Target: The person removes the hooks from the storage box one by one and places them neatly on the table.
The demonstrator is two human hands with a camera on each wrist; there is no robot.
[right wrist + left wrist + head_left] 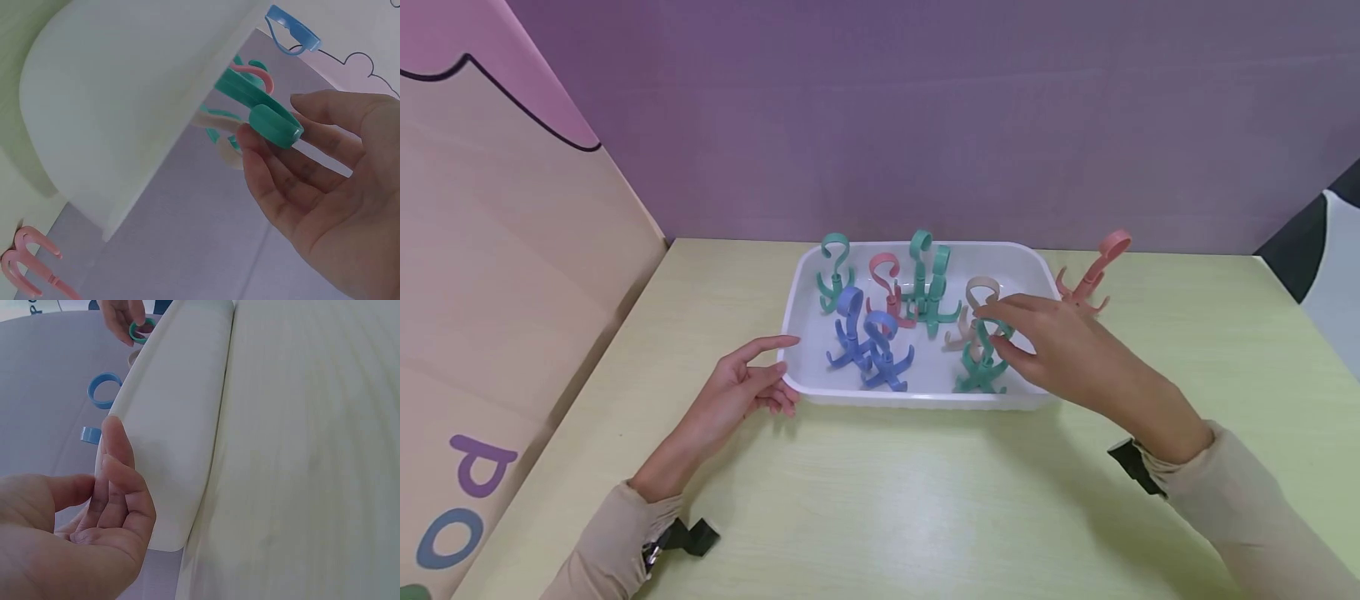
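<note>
A white plastic tray [917, 398] holds several plastic claw hooks, each with a curled top and spread prongs. My left hand [748, 379] holds the tray's left end, its thumb and index finger at the rim and other fingers outside the wall. At the tray's right end, my right hand [1060, 346] has its fingers and thumb about the curled top of a green claw hook [981, 371]. In the right wrist view, the fingertips lie close to that green curl [275, 125], with the thumb slightly apart. A beige claw hook [982, 287] stands just behind, partly hidden.
Two blue claw hooks [886, 354], a pink one [887, 287] and more green ones [835, 275] stand in the tray. Another pink claw hook [1093, 271] is outside it, behind my right hand. A purple wall [925, 125] borders the table [880, 500] at the back.
</note>
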